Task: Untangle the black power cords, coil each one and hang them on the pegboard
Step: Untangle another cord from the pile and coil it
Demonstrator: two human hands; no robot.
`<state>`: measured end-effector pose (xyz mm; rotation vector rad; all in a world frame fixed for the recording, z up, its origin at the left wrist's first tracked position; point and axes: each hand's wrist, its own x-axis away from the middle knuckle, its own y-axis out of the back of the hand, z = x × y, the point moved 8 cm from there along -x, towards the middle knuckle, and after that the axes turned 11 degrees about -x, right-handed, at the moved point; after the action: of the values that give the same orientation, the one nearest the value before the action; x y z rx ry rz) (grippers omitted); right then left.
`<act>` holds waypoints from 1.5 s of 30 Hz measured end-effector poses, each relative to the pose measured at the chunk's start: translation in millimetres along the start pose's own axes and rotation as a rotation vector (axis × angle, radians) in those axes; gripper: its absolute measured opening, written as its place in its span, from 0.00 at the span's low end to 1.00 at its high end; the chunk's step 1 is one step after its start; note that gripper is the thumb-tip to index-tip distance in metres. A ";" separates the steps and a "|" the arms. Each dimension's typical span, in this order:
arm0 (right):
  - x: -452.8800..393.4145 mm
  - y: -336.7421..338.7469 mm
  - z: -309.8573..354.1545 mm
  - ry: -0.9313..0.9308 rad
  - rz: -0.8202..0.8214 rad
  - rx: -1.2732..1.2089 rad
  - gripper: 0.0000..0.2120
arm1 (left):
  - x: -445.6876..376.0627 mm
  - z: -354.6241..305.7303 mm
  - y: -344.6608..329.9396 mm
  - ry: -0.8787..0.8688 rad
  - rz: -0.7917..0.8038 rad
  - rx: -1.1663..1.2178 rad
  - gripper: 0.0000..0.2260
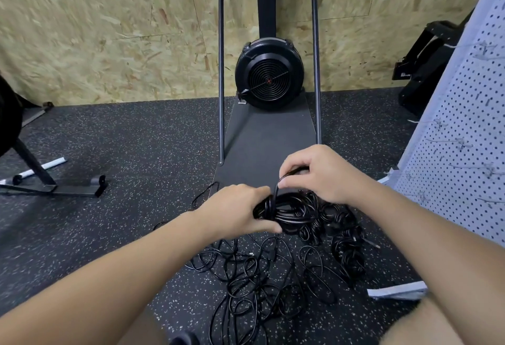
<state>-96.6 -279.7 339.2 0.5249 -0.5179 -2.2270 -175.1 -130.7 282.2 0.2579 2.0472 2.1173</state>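
Cords: one coil (289, 212) is gripped in the left hand (237, 209) above the floor tangle (262, 276), steadying the loops, probably, while the right hand (319, 172) pinches its loose end to wrap it. Pegboard (464, 131) stands right of the tangle.

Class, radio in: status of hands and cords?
Left hand grips coiled cord. Right hand pinches its loose end. Tangled cords on floor. Pegboard right.

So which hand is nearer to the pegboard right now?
Right. The right hand pinches a cord end just left of the pegboard; the left hand grips the coiled cord farther left.
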 end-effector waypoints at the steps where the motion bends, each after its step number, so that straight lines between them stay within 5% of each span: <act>1: 0.3 3.0 -5.1 -0.011 -0.010 -0.017 0.05 | 3.4 -3.8 2.7 -0.038 0.000 0.034 0.28; 9: -0.8 10.5 -38.2 -0.158 -0.038 -0.255 0.01 | 16.3 -2.8 30.2 -0.116 -0.075 0.420 0.24; 15: 0.7 6.2 -59.0 -0.266 0.015 -0.300 0.16 | 20.3 6.7 47.9 0.024 -0.245 0.639 0.25; 22: 4.2 -20.3 -62.2 -0.285 0.152 -0.040 0.13 | 13.4 32.2 48.6 0.207 -0.415 0.705 0.29; 29: 8.1 -48.5 -28.0 -0.209 0.239 0.063 0.08 | 2.7 71.5 27.2 0.394 -0.373 0.573 0.28; 37: 11.0 -33.9 11.0 -0.061 0.162 0.362 0.16 | 0.2 71.1 12.6 0.381 -0.246 0.347 0.22; 45: 3.8 -13.8 6.7 0.034 0.033 0.262 0.03 | -2.9 23.5 2.4 0.146 -0.081 0.047 0.30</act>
<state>-110.6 -272.8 336.8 0.6825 -0.8013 -2.1267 -166.4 -108.8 285.5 0.0270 2.1497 2.0983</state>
